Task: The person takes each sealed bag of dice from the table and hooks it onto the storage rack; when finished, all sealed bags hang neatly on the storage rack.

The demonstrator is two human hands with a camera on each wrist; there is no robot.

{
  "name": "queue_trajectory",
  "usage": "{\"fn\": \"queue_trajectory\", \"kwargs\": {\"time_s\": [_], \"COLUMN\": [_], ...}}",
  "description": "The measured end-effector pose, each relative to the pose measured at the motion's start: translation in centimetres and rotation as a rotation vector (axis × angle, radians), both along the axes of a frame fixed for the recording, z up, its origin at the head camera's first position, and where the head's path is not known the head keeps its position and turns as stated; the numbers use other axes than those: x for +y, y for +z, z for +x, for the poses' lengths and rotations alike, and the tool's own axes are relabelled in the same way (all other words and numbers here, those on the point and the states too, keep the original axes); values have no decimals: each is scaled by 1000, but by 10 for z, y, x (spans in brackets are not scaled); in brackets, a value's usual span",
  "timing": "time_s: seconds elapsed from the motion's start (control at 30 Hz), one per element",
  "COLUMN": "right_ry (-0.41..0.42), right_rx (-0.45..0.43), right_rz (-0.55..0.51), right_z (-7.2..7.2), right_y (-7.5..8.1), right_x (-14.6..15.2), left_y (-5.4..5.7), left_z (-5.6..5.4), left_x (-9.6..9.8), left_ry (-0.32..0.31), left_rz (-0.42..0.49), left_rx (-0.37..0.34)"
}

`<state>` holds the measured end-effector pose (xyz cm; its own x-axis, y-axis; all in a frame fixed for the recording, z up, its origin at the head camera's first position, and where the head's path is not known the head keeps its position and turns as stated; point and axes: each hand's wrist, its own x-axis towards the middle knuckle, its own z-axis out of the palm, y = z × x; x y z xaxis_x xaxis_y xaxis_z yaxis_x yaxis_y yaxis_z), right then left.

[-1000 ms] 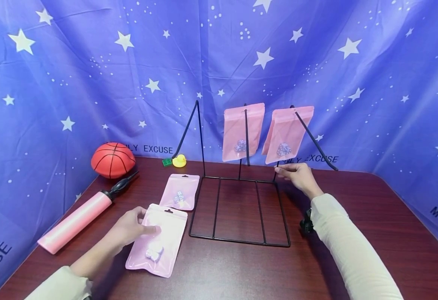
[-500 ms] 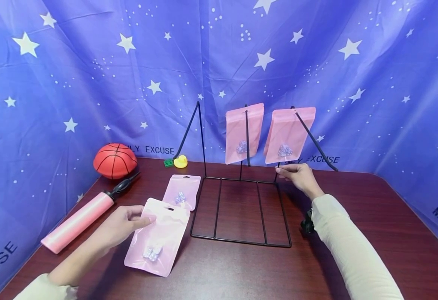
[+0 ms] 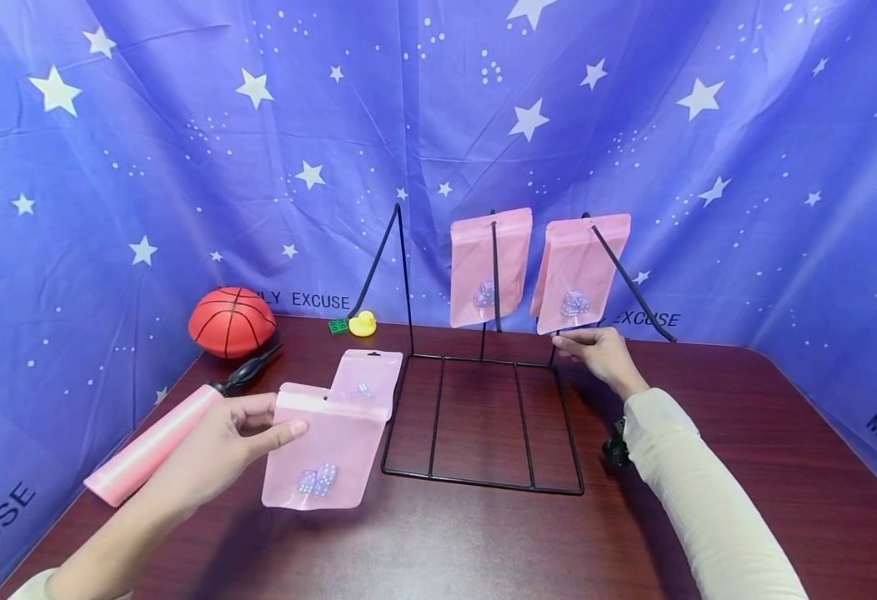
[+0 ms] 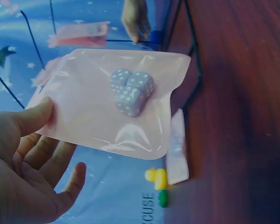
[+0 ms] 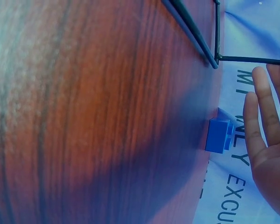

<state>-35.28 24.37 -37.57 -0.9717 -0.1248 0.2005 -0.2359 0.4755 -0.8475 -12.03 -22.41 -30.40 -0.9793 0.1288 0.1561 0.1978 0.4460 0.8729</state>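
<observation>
My left hand (image 3: 217, 450) pinches the upper left edge of a pink zip bag (image 3: 344, 437), raised above the table. Several pale purple dice (image 4: 135, 91) show through it in the left wrist view. A second such bag (image 3: 380, 375) lies on the table behind, partly covered by the held one. My right hand (image 3: 602, 358) grips the right upright of a black wire display rack (image 3: 483, 482); in the right wrist view its other fingers (image 5: 268, 112) extend beside the wire. Pink bags hang on the rack's middle hook (image 3: 471, 258) and right hook (image 3: 569, 267); the left hook (image 3: 373, 262) holds none.
On the left are a red toy basketball (image 3: 232, 323) and a pink hand pump (image 3: 157, 446) with a black nozzle. A yellow duck (image 3: 363, 324) and green brick (image 3: 338, 326) sit at the back edge. A blue brick (image 5: 218, 135) shows in the right wrist view.
My left hand has lifted the bag off the table, tilting it more upright and moving it slightly away from me. My right hand stays on the rack. The hanging bags sway slightly.
</observation>
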Motion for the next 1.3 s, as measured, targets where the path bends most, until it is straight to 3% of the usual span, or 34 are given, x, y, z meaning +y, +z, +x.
{"fn": "queue_trajectory", "kwargs": {"time_s": [0.27,0.6,0.77,0.93,1.3], "right_ry": [3,-7,-8,-3,21], "right_rx": [-25,-8,-18,-24,-13], "right_rz": [16,-11,-4,9,-13], "right_z": [2,2,3,3,3], "right_y": [3,3,4,5,4], "right_x": [-1,-1,-1,-2,-2], "left_y": [27,48,54,57,55], "left_z": [6,0,-3,-6,-19], "left_x": [9,24,32,36,41], "left_ry": [79,76,60,70,88], "left_rz": [-25,141,191,180,193], "left_rx": [154,233,230,240,241]}}
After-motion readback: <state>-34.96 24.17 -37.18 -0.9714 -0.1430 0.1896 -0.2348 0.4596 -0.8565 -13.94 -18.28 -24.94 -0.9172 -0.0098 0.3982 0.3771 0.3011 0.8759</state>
